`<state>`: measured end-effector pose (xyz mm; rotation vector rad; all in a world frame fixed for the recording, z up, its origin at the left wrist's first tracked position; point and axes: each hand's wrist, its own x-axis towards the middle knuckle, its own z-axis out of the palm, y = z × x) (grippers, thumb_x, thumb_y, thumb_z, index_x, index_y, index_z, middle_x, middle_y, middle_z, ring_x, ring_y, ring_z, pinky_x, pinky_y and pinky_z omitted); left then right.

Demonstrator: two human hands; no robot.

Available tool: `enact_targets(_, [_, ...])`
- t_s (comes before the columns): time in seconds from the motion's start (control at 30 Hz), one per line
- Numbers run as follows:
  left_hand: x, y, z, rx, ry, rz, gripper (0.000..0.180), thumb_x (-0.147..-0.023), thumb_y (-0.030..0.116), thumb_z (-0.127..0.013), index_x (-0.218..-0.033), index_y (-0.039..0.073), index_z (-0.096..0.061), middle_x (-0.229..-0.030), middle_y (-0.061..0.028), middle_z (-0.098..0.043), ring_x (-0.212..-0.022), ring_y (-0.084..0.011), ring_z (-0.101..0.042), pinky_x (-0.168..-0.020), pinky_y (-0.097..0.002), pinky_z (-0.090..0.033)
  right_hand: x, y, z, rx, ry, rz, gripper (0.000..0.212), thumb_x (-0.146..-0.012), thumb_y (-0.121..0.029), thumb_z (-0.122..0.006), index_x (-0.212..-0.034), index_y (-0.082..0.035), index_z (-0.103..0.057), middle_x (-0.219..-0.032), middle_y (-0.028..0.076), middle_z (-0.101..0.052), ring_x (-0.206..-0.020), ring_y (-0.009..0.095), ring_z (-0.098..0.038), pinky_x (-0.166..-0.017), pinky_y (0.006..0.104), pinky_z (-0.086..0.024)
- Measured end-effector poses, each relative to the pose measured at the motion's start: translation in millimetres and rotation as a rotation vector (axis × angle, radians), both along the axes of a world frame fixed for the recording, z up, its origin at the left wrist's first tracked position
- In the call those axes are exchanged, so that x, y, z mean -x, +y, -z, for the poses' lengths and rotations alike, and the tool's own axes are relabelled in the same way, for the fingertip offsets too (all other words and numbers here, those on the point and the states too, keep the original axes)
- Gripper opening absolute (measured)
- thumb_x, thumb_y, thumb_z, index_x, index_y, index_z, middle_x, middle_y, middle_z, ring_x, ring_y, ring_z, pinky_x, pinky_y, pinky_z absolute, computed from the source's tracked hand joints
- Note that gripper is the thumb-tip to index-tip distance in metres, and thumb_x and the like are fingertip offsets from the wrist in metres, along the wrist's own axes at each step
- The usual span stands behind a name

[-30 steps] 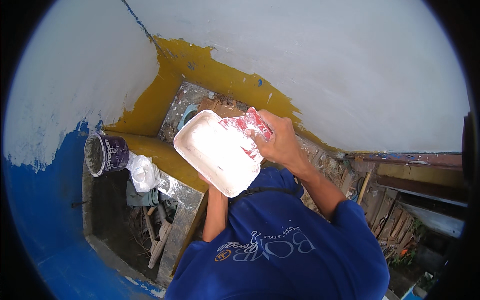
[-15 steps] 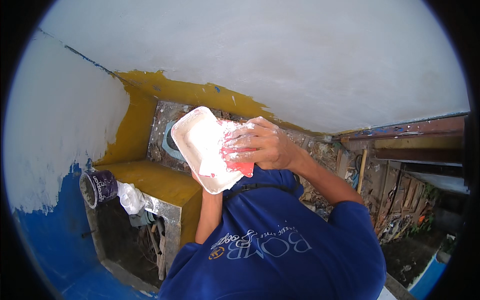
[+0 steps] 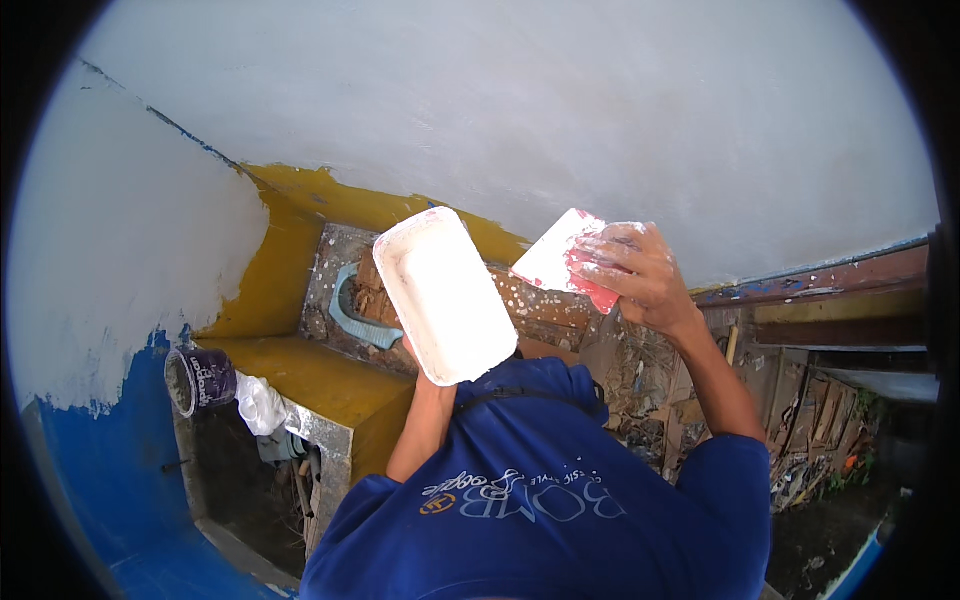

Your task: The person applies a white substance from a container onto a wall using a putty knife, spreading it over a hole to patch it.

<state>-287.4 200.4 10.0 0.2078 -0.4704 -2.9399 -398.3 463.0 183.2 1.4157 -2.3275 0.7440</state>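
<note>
At centre, a white tray point(image 3: 397, 272) is supported by the left hand point(image 3: 425, 376), its grip hidden; rightward, a red scraper point(image 3: 553, 256) is pinched by the right hand point(image 3: 648, 275), presumably leaving its edge free.

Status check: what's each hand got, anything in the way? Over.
Right hand: gripping red, white-smeared scraper. Left hand: beneath white tray, mostly hidden. Scraper apart from tray, nothing seen between.

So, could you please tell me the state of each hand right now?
Left hand: supporting the white tray, mostly hidden behind it, so open or closed cannot be told.
Right hand: closed, holding the red spreader smeared with white.
</note>
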Motion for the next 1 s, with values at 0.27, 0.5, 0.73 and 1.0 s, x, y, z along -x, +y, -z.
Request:
enact_targets(0.27, [14.8, 10.5, -25.1, 0.044, 0.21, -0.047, 0.072, -0.089, 0.048, -0.053, -0.145, 0.009, -0.032, -0.139, -0.0135, -0.047, -0.123, -0.032, -0.051, -0.101, -0.0482, -0.046, -35.2, -78.0, -15.8, 0.503, -0.668, 0.357, 0.021, -0.074, 0.001, -0.058, -0.094, 0.0, -0.065, -0.069, 0.014, -0.061, -0.06, 0.026, -0.058, -0.057, 0.032, -0.044])
enact_targets(0.5, [4.6, -4.2, -12.7, 0.058, 0.087, -0.095, 0.079, -0.088, 0.056, -0.053, -0.146, 0.008, -0.028, -0.144, -0.0127, -0.042, -0.127, -0.0299, -0.047, -0.107, -0.0437, -0.038, -46.2, -147.8, 27.2, 0.092, -0.419, 0.317, 0.028, -0.074, -0.009, -0.058, -0.1, -0.001, -0.064, -0.077, 0.021, -0.064, -0.07, 0.039, -0.061, -0.066, 0.047, -0.048])
enact_targets(0.73, [-10.0, -51.9, 4.7, 0.026, 0.039, -0.114, 0.071, -0.09, 0.054, -0.052, -0.142, 0.008, -0.035, -0.136, -0.012, -0.048, -0.125, -0.0286, -0.047, -0.107, -0.0449, -0.037, -67.0, -205.5, 35.2, 0.085, -0.401, 0.144, 0.029, -0.075, -0.011, -0.057, -0.102, -0.002, -0.065, -0.079, 0.019, -0.065, -0.077, 0.036, -0.063, -0.069, 0.0467, -0.05])
enact_targets(1.0, [-18.8, -108.2, 14.2, 0.021, 0.101, -0.052, 0.059, -0.097, 0.053, -0.038, -0.134, 0.008, -0.044, -0.128, -0.0115, -0.053, -0.115, -0.0266, -0.053, -0.101, -0.044, -0.043, -77.9, -268.4, 35.5, 0.005, -0.608, 0.127, 0.022, -0.076, -0.01, -0.059, -0.093, 0.003, -0.064, -0.073, 0.025, -0.061, -0.067, 0.041, -0.061, -0.063, 0.0472, -0.048])
